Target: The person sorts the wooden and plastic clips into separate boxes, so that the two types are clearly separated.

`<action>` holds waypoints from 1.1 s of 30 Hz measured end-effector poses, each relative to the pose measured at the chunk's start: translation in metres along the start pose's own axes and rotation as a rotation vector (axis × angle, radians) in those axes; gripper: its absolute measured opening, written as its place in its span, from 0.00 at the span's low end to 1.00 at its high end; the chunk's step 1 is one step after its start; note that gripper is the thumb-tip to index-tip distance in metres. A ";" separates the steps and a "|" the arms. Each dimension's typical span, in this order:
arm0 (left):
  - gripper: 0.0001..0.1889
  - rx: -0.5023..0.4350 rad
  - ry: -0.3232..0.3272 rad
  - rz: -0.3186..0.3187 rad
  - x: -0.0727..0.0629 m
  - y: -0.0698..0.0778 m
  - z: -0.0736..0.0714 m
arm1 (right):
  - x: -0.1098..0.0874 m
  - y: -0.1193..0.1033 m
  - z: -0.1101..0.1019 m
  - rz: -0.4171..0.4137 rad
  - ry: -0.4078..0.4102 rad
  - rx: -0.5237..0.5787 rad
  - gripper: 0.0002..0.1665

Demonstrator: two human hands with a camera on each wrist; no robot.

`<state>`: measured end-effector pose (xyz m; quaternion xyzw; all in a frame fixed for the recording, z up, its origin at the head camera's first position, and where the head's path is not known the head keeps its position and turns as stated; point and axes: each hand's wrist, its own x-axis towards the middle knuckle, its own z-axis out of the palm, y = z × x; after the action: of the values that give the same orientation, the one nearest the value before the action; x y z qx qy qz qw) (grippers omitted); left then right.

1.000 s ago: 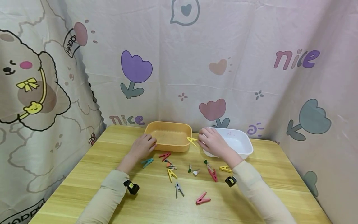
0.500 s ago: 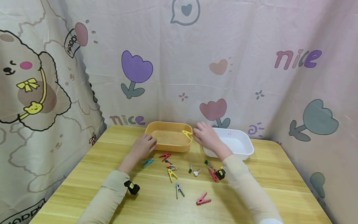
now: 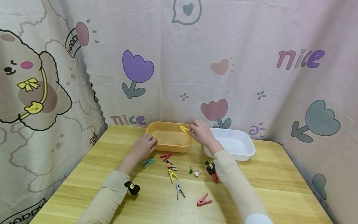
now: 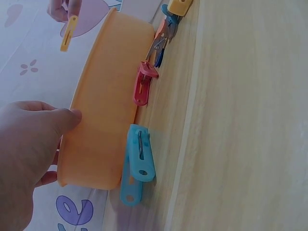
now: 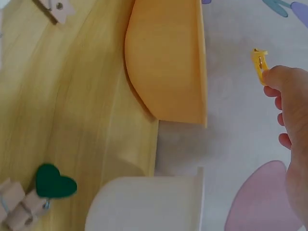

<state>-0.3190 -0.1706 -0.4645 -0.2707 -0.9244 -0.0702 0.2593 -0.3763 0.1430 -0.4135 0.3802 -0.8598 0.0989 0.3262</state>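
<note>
My right hand (image 3: 202,132) pinches a yellow clothespin (image 3: 184,129) between thumb and fingertips. In the head view the clothespin overlaps the right end of the orange basin (image 3: 169,148); the right wrist view shows it (image 5: 260,66) raised above the rim level. At the basin's left front corner, my left hand (image 3: 143,146) holds the rim, thumb on the outer wall and the other fingers mostly hidden behind the edge. A blue clothespin (image 4: 140,159) and a red clothespin (image 4: 143,83) lie close along the basin's front.
A white basin (image 3: 246,156) stands at the right, partly behind my right arm. Nearer lie a yellow clothespin (image 3: 172,175), a grey clothespin (image 3: 180,190), a pink clothespin (image 3: 204,200) and several small decorated clips, one with a green heart (image 5: 55,182). A patterned curtain (image 3: 167,62) hangs behind the table.
My right hand has moved left and slightly up, carrying the yellow clothespin from between the two basins to over the orange one. My left hand has stayed at the rim.
</note>
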 end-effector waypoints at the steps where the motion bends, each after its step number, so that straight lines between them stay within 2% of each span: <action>1: 0.05 0.001 0.002 0.001 0.000 0.000 0.000 | 0.001 0.000 0.002 0.005 0.004 0.002 0.06; 5: 0.05 0.000 0.008 0.007 0.000 0.000 0.000 | 0.004 0.001 0.009 0.040 -0.009 0.007 0.07; 15: 0.05 -0.005 0.049 0.028 -0.002 0.000 0.001 | 0.011 0.003 0.025 0.146 -0.112 0.009 0.08; 20: 0.04 0.001 0.068 0.044 -0.003 -0.002 0.002 | 0.012 0.005 0.031 0.176 -0.137 0.016 0.07; 33: 0.04 -0.010 0.068 0.050 -0.003 -0.003 0.003 | 0.022 0.009 0.038 0.288 -0.247 0.014 0.08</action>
<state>-0.3199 -0.1738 -0.4684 -0.2925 -0.9077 -0.0773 0.2909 -0.4122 0.1202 -0.4280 0.2646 -0.9381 0.1032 0.1981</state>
